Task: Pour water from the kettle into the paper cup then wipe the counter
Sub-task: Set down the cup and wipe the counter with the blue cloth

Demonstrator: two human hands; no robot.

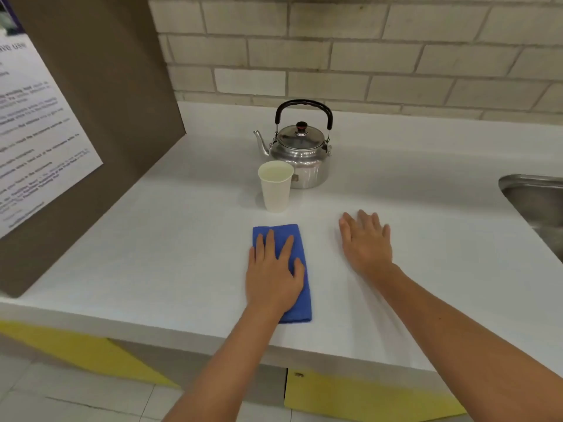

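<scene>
A silver kettle [300, 153] with a black handle stands upright on the white counter [182, 239], spout pointing left. A white paper cup [275, 187] stands just in front of it, touching or nearly touching its side. A folded blue cloth [300, 239] lies flat near the counter's front edge. My left hand [272, 272] rests flat on the cloth, fingers spread, pressing down on it. My right hand [365, 242] lies flat and open on the bare counter to the right of the cloth, holding nothing.
A steel sink [536, 205] is set into the counter at the right edge. A brown panel [115, 117] with a printed notice [36, 132] stands at the left. A brick wall [365, 50] backs the counter. Yellow cabinet fronts [350, 397] are below.
</scene>
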